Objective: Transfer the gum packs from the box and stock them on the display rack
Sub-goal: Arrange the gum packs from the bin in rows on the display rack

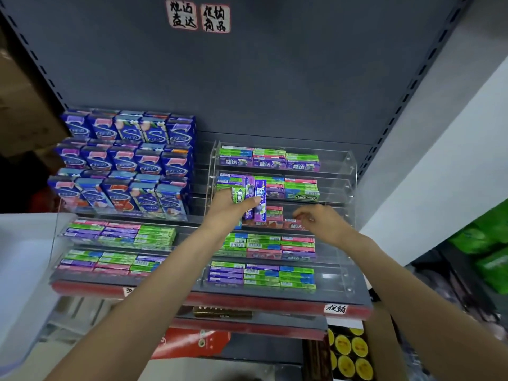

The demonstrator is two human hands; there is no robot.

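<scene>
My left hand (228, 209) grips a bundle of gum packs (251, 198), purple and green ones held upright, in front of the clear acrylic display rack (350, 171). My right hand (320, 220) reaches into the rack's third tier with curled fingers at a red gum pack (295, 225) lying there; whether it holds the pack is unclear. The rack's tiers carry rows of green, purple and pink gum packs. The supply box is a white bin (19, 270) at the left edge; its inside is hidden.
A second acrylic rack (118, 237) at left holds more gum packs, with blue boxed gum (123, 163) stacked above it. The dark shelf back panel (247, 78) carries two handwritten labels. Lower shelves hold red and yellow-dotted goods (349, 350).
</scene>
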